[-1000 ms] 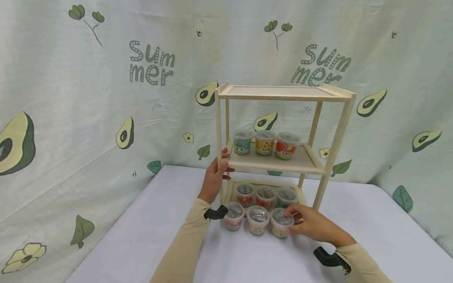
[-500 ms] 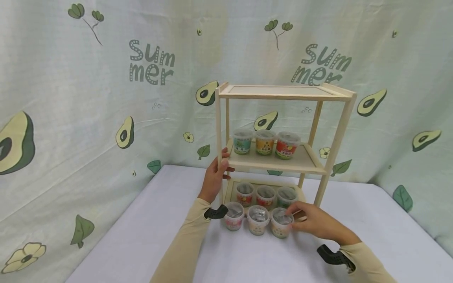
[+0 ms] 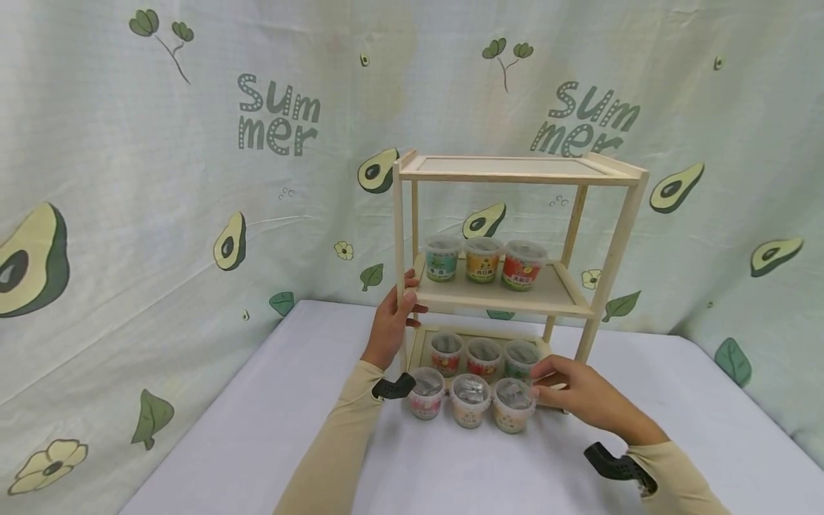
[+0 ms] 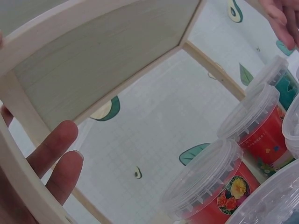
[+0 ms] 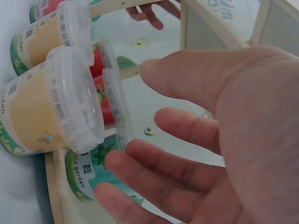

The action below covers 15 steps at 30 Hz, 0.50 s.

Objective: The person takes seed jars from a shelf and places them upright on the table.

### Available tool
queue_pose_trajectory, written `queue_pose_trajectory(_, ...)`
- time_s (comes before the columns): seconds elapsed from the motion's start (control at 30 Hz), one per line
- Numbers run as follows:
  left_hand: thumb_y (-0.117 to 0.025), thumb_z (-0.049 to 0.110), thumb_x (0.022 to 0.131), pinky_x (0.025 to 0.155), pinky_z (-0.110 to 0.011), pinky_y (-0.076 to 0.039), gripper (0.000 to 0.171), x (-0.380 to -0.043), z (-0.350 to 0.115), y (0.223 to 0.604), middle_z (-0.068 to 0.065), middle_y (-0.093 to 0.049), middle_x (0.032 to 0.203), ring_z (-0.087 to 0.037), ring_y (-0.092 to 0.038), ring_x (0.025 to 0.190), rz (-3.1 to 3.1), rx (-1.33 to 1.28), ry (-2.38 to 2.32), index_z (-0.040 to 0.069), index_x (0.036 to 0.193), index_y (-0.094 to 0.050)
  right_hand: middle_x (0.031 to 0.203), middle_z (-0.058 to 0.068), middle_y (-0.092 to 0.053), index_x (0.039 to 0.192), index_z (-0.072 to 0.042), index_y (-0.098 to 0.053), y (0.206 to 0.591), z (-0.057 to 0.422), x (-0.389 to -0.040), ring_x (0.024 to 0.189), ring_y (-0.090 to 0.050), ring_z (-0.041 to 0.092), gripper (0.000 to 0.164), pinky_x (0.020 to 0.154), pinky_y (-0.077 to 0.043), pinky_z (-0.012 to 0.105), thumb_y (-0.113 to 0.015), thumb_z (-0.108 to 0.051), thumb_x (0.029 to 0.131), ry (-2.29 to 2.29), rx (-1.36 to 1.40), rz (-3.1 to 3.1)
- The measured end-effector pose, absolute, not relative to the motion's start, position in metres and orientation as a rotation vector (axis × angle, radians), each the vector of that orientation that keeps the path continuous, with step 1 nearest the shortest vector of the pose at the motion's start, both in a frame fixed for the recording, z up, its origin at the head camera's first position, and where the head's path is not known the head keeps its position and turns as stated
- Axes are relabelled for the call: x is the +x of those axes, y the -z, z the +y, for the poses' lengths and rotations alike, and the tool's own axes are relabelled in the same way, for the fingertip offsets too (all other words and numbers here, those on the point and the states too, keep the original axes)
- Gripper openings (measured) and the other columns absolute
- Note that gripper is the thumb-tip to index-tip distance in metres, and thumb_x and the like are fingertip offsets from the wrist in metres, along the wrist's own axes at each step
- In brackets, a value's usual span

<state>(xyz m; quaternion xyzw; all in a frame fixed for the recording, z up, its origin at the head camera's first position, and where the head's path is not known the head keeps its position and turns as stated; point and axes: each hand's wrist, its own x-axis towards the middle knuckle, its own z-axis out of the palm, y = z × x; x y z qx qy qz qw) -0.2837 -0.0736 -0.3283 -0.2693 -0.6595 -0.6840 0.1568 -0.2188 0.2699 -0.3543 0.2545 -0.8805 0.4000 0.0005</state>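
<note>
My left hand (image 3: 388, 325) grips the left front post of a wooden shelf rack (image 3: 505, 299), where the middle shelf meets it. In the left wrist view, two fingers (image 4: 63, 175) show beyond the post. My right hand (image 3: 579, 393) is beside a clear-lidded plastic tub with a yellow label (image 3: 513, 409), the rightmost of the front row on the table. The right wrist view shows its fingers spread loosely, apart from that tub (image 5: 35, 109), with nothing held. Another yellow tub (image 3: 469, 409) and a pink one (image 3: 425, 402) complete the row.
On the bottom shelf stand two red tubs (image 3: 445, 355) (image 3: 483, 360) and a green one (image 3: 520, 360), just behind the front row. Teal, orange and red tubs (image 3: 440, 265) (image 3: 483, 263) (image 3: 520, 270) stand on the middle shelf. A patterned curtain (image 3: 257, 186) hangs behind the white table (image 3: 270, 429).
My right hand has let go of the front right tub and drawn back slightly to the right. The tubs and my left hand look the same.
</note>
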Motion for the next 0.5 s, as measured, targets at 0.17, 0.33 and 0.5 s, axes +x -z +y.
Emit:
queue_pose_trajectory(0.17,-0.046,0.019,0.109,0.080,-0.065,-0.049,0.040,-0.284,-0.074,0.329,-0.014,-0.032,0.161,-0.050,-0.059,0.108,-1.884,-0.759,1.957,-0.005,0.141,-0.047,0.111,0.012,-0.068,0.112,0.000,-0.066,0.349,0.269,-0.218,0.100,-0.067,0.024,0.023,0.079,-0.055,0.030,-0.068,-0.017,0.097,-1.223,0.757,-2.711)
queue_pose_trajectory(0.33,-0.046,0.018,0.109,0.079,-0.058,-0.052,0.038,-0.284,-0.074,0.329,-0.010,-0.034,0.160,-0.048,-0.060,0.108,-1.887,-0.743,1.957,-0.003,0.141,-0.049,0.109,0.009,-0.068,0.112,-0.002,-0.066,0.344,0.269,-0.216,0.098,-0.067,0.019,0.024,0.077,-0.055,0.030,-0.067,-0.021,0.099,-1.210,0.717,-2.690)
queue_pose_trajectory(0.5,-0.046,0.018,0.109,0.077,-0.050,-0.054,0.039,-0.285,-0.074,0.331,-0.008,-0.035,0.160,-0.047,-0.060,0.108,-1.887,-0.739,1.960,-0.002,0.141,-0.049,0.108,0.009,-0.069,0.114,-0.002,-0.065,0.339,0.268,-0.214,0.091,-0.068,0.014,0.026,0.074,-0.057,0.033,-0.063,-0.024,0.101,-1.249,0.690,-2.687)
